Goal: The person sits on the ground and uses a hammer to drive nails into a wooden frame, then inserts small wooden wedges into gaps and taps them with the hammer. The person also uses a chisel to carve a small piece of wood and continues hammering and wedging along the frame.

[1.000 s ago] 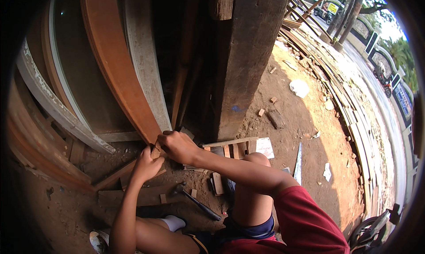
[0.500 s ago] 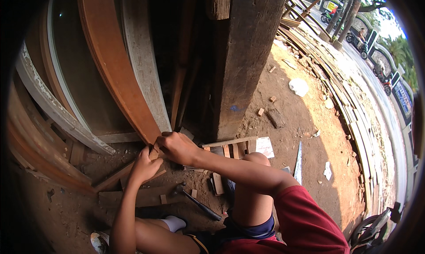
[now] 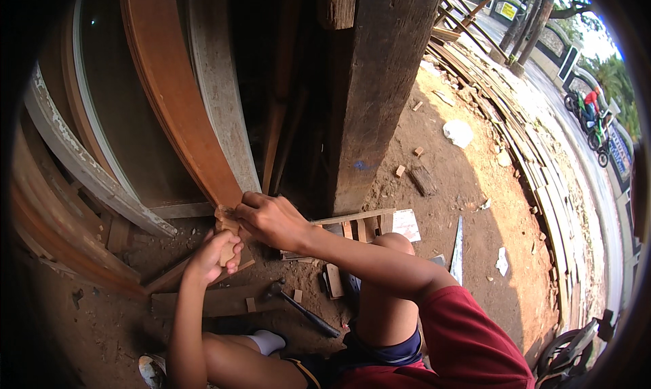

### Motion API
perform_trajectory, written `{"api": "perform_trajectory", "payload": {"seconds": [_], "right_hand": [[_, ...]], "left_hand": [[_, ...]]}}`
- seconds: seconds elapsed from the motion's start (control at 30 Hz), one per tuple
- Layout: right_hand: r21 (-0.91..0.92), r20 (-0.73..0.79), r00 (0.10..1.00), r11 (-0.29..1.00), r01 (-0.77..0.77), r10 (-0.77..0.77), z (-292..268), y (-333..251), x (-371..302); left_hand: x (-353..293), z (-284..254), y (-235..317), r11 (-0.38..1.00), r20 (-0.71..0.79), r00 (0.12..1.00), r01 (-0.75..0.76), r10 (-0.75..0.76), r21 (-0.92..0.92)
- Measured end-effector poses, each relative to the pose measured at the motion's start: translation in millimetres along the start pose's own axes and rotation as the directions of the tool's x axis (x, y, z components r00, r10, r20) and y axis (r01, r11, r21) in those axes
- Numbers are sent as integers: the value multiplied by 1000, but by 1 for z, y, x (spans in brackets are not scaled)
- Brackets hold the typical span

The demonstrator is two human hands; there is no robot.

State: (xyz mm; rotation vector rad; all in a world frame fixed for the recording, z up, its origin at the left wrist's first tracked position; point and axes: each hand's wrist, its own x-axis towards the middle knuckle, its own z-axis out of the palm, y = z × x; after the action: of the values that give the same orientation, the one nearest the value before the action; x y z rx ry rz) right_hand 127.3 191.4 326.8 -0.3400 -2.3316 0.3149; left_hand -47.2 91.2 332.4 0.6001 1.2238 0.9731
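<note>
A long orange-brown wooden frame piece (image 3: 183, 118) comes down from the upper left and ends at my hands. My left hand (image 3: 209, 257) is closed around a small tan piece of wood (image 3: 229, 250), just below that end. Its upper part reaches the frame's lower corner, where the surface looks rough and pale. My right hand (image 3: 274, 221) is closed, with its fingers curled against the same corner; what they pinch is hidden. A hammer (image 3: 305, 311) with a black handle lies on the dirt below my hands.
A thick dark wooden post (image 3: 380, 97) stands to the right of my hands. Other frames, one with peeling white paint (image 3: 88, 158), lean at the left. A handsaw blade (image 3: 457, 250), wood offcuts (image 3: 332, 280) and stacked planks (image 3: 542, 199) lie on the right. Beyond, a motorcycle (image 3: 597, 128) is on the road.
My left hand has turned and lowered slightly, so the tan piece of wood now shows in it. My right hand has shifted a little to the right. On the road, a different motorcycle appears.
</note>
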Motion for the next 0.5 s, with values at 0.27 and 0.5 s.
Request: {"api": "perform_trajectory", "payload": {"seconds": [0.27, 0.5], "right_hand": [[-24, 40, 999, 999, 22, -21, -6, 0, 1], [-85, 31, 998, 995, 59, -57, -6, 1, 0]], "left_hand": [[-2, -3, 1, 997, 80, 997, 25, -19, -71], [-4, 2, 4, 998, 61, 998, 31, -28, -58]]}}
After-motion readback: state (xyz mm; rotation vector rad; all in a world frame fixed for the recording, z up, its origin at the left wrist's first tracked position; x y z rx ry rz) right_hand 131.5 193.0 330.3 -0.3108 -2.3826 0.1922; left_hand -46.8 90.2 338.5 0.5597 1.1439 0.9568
